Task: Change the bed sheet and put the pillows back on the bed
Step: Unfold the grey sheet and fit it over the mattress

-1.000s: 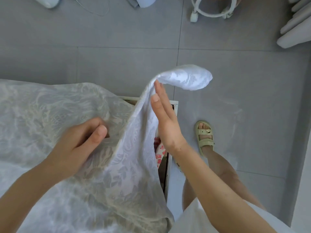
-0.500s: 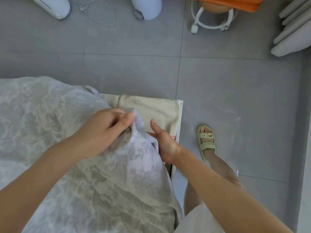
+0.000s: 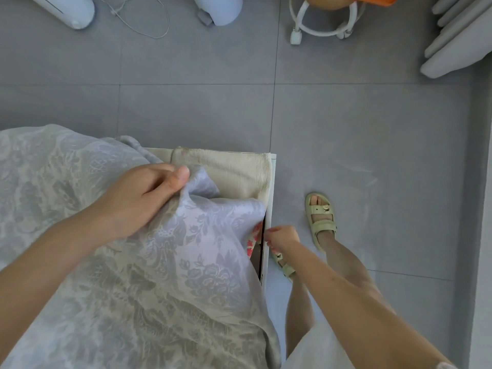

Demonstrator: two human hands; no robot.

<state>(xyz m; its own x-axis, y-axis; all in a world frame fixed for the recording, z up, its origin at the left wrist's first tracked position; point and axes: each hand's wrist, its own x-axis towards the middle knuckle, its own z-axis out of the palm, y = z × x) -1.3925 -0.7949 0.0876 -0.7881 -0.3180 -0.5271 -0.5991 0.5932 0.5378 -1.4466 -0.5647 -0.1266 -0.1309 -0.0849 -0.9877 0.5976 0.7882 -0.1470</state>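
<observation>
Left hand (image 3: pixel 141 198) pinches a fold of the grey floral bed sheet (image 3: pixel 159 275) near the bed's corner, where I see the cream mattress cover (image 3: pixel 229 171) exposed. Right hand (image 3: pixel 282 237) sits curled against the white bed frame (image 3: pixel 269 209); I can't tell whether it grips anything.

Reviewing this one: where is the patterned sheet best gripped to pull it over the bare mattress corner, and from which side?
Grip the sheet by its loose hem where it droops over the bed's side, coming from the floor side, where the right hand sits. The left hand pinches the fold above, so that hem hangs free short of the mattress corner.
</observation>
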